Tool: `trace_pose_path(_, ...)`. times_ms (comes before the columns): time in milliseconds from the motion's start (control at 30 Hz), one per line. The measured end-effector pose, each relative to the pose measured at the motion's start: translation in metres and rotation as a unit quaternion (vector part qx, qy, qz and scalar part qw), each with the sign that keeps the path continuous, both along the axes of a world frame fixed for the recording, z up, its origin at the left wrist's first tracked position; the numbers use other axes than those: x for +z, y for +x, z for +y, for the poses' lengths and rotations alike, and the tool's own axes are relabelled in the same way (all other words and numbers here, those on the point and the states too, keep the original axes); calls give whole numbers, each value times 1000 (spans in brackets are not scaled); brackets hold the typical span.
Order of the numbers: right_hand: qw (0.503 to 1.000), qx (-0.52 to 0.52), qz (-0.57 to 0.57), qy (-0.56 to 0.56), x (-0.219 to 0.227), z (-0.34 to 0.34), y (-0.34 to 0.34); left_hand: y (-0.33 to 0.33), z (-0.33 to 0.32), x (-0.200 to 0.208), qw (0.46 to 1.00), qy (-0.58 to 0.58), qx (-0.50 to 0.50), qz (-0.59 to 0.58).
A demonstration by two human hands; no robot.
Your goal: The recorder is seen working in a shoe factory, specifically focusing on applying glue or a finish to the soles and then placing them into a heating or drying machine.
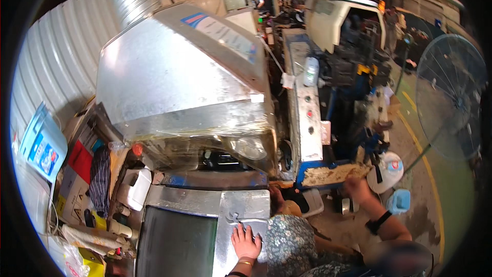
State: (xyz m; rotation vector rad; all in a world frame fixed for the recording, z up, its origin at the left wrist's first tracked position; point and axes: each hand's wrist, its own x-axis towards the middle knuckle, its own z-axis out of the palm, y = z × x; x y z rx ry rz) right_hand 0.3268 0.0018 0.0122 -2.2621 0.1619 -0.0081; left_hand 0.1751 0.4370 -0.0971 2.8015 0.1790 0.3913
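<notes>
My left hand (pixel 247 243) lies palm down on a bare metal plate (pixel 245 201), fingers stretched and slightly apart. Just beyond its fingertips, a thin bent metal piece (pixel 251 220) rests on that plate; its exact kind does not show. Beside the plate is a dark flat belt-like surface (pixel 179 238). My right hand (pixel 357 185) is raised out to the right, near the worn, scraped end of a machine bench (pixel 333 174). Its fingers are blurred, and whether they hold anything cannot be made out. A black band circles that wrist.
A large sheet-metal hood (pixel 154 72) with a duct stands ahead. At left are a light blue bucket (pixel 43 146), a white container (pixel 134 189) and boxes. To the right stand a white tub (pixel 384 174), a small blue bin (pixel 398 201) and a large fan (pixel 451 97).
</notes>
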Motion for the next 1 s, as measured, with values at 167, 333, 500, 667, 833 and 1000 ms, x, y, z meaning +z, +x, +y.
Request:
trace_pose_path(167,898,-136,-228,-351,-2,-125,11,7,-4,0,1000,-3,-14,-6)
trace_pose_path(333,949,-142,120,-256,-9,-130,43,6,-7,4,1000,0,-5,8)
trace_pose_path(500,959,-193,72,-196,-57,-157,62,0,-6,1,1000,-1,-6,-3)
trace_pose_path(667,936,-226,159,217,-68,-172,67,-1,-5,0,1000,-9,-4,-9)
trace_pose_path(833,933,-242,153,219,-44,-163,55,2,-3,-1,1000,12,-9,-2)
trace_pose_path(1000,958,-252,101,91,-49,-163,54,3,-5,1,1000,11,-9,-3)
